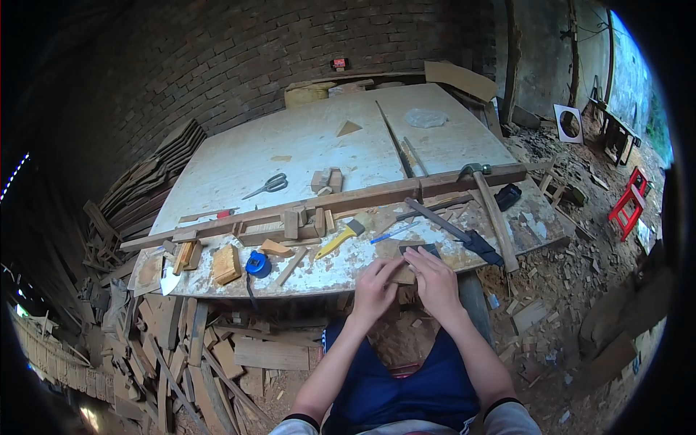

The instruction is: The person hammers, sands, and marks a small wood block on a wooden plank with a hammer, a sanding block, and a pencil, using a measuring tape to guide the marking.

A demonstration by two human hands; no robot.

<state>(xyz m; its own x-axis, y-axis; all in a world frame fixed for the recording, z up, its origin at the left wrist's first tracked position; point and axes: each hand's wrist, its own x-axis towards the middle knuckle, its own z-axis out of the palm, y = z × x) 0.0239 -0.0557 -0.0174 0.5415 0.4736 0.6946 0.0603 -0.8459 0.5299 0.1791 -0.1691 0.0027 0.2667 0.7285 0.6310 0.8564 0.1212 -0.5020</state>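
Note:
At the workbench's front edge, my left hand [376, 284] is closed on a small wooden block [405, 275]. My right hand [435, 281] presses on the same block from the other side, its fingers together and partly hiding it. Beneath my fingertips lies a dark flat sheet [429, 249] that looks like sandpaper. Left of my hands are a yellow-handled paintbrush [335, 242], a blue pencil-like stick [394, 233] and a blue tape measure [257, 264]. On the right, a hammer [494, 217] and a dark bar-like tool [449, 226] rest on the bench.
A long wooden beam [290, 210] crosses the workbench [239, 163]. Scissors [268, 185] and stacked wood blocks [327, 180] lie beyond it. A yellowish wood block [226, 264] sits at front left. Scrap wood [272, 354] covers the floor; a red frame [629, 204] stands at right.

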